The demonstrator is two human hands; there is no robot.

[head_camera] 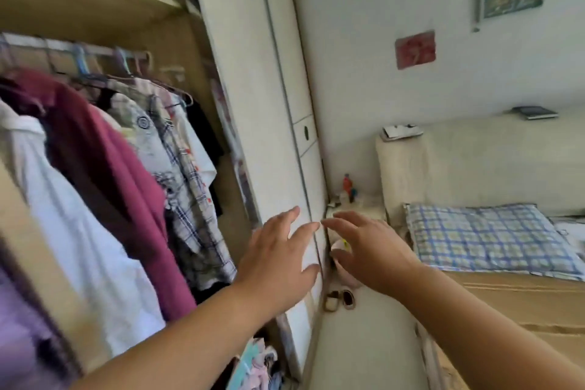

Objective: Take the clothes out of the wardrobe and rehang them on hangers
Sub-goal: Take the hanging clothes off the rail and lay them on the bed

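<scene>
Both of our hands are out in front, at lower centre of the frame. The left hand [278,250] has its fingers straight and spread, palm away from us, and holds nothing. The right hand [370,250] is the same, fingers splayed and bare. Their fingertips almost meet in front of the white sliding door [253,104]; we cannot tell whether either hand touches the door.

The clothes [133,187] hang to the left of the hands, inside the open wardrobe [95,9], filling the left third of the frame. None is touched. The nearest piece to the left hand is a plaid shirt [193,199], pale with dark blue checks, its hem near our left wrist but apart from it. Left of that is a maroon garment [126,180], then a white shirt [79,225]. A lilac piece shows at the lower left edge, blurred.

All hang on hangers [82,60], some light blue, some pink, hooked over a rail [57,45] at upper left under a wooden shelf.

At right is a bed [522,301] with a blue checked pillow [484,237]. A pair of slippers [338,299] sits on the floor below the hands.
</scene>
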